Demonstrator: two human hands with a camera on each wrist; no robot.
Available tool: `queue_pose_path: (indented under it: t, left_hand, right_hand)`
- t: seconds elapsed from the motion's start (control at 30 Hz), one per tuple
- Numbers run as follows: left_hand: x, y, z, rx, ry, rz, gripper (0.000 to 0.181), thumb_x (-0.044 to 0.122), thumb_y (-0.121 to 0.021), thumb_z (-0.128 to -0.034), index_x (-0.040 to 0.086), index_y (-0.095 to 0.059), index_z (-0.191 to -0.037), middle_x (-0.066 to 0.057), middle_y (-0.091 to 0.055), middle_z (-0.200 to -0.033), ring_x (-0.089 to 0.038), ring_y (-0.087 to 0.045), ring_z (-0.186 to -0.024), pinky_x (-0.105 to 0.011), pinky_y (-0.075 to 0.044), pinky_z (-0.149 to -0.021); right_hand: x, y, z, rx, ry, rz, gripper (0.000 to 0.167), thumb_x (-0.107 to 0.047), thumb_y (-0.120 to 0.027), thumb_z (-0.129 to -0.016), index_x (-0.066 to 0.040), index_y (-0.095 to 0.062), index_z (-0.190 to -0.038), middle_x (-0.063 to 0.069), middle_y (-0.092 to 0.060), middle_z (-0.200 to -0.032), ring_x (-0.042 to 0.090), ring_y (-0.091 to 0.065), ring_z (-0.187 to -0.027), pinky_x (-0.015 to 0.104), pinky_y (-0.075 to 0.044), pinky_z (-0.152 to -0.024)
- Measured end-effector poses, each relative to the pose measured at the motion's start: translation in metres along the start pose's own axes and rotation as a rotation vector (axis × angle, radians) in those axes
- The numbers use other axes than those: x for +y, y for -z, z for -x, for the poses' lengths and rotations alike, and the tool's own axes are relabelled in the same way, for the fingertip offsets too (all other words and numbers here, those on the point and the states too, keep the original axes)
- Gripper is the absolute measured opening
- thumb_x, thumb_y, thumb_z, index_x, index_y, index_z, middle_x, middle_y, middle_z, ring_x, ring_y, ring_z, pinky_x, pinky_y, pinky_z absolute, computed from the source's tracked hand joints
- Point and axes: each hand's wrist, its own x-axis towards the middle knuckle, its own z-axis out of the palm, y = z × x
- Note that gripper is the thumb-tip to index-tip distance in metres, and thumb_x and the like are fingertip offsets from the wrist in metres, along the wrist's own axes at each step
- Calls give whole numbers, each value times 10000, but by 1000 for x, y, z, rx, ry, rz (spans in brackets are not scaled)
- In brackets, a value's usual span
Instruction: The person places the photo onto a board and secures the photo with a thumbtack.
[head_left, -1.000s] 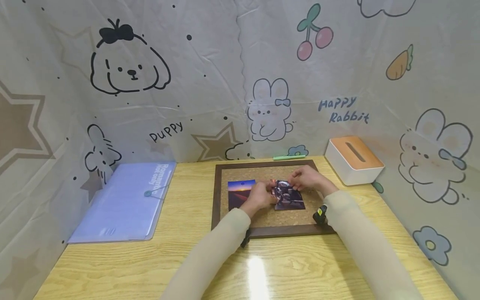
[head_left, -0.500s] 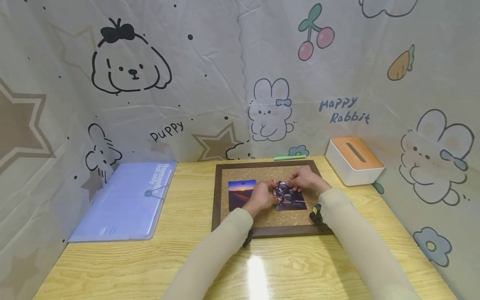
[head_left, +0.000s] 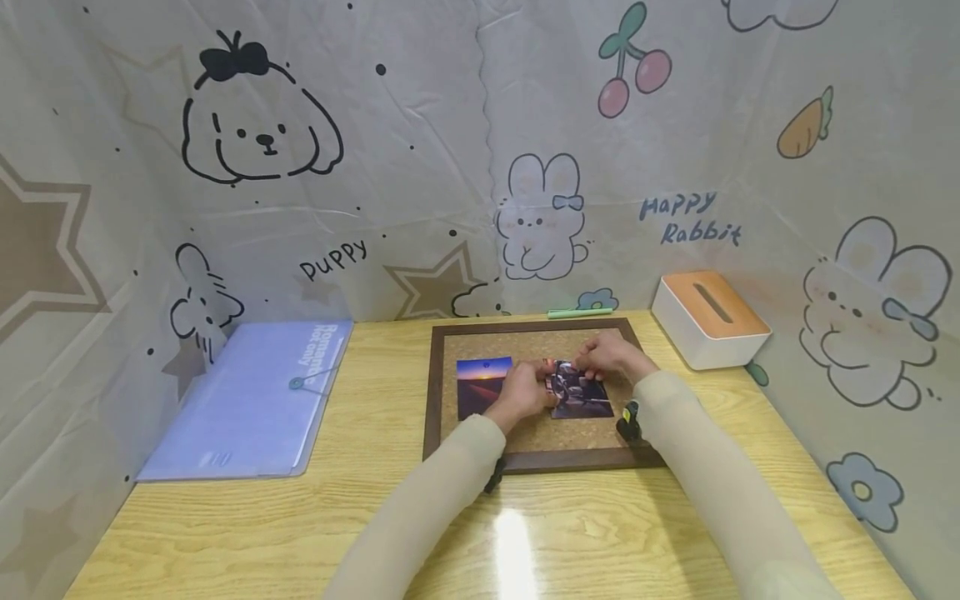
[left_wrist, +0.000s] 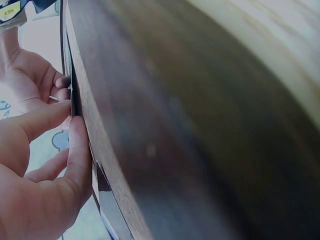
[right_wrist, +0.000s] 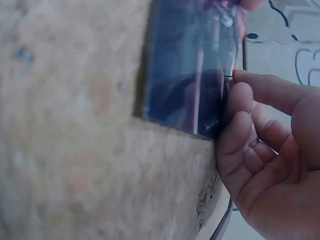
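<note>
A photo print (head_left: 583,396) with a dark motorcycle-like picture lies against a framed cork board (head_left: 555,437). My left hand (head_left: 520,390) pinches its left edge between thumb and finger, as the left wrist view shows with the photo's thin dark edge (left_wrist: 75,95). At the photo's upper edge my right hand (head_left: 609,356) pinches a small red-headed pin (right_wrist: 234,75), its thin needle pointing at the print; whether the tip has entered the cork, I cannot tell. Left of these, a sunset photo (head_left: 480,385) lies on the board, partly covered by my left hand.
A blue folder (head_left: 247,400) with a string closure lies at the left. At the back right stands a white tissue box (head_left: 708,333) with an orange lid. A green pen-like stick (head_left: 580,314) lies behind the board. Patterned cloth walls (head_left: 420,125) enclose the table.
My right wrist has shifted slightly to the left. Both hands stay at the same photo, with their grips looking nearly the same.
</note>
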Motion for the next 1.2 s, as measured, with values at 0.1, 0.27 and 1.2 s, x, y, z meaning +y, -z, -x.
queue_pose_path:
  t: [0.1,0.27,1.2]
  left_hand:
    - [0,0,1,3,1,-1,540,74,-819,-807,71,-647,-1319,-85,-701,-1242,-210,-624,-1150,-374,-498,-1028]
    - [2,0,2,6,10,-2,526,76,-814,-814,62,-650,-1313,-83,-697,-1243,-202,-620,-1137,-373,-497,-1028]
    - [-8,61,8,14,33,62,308,192,-673,-944,82,-690,-1231,-108,-680,-1256,-286,-639,-1153,-420,-534,-972]
  right_hand:
    - [-1,-1,0,8,-5,7,163,-168,-646,-941,-23,-694,-998,-26,-626,-683,74,-582,-609,197,-483,-569]
    - [1,-3,-1,33,-20,3,123,-167,-662,-927,-44,-663,-934,-33,-609,-674,71,-572,-596,192,-472,-551]
    - [3,31,26,85,107,-16,222,-155,-544,-1004,5,-662,-1104,101,-666,-910,188,-634,-799,331,-569,-712]
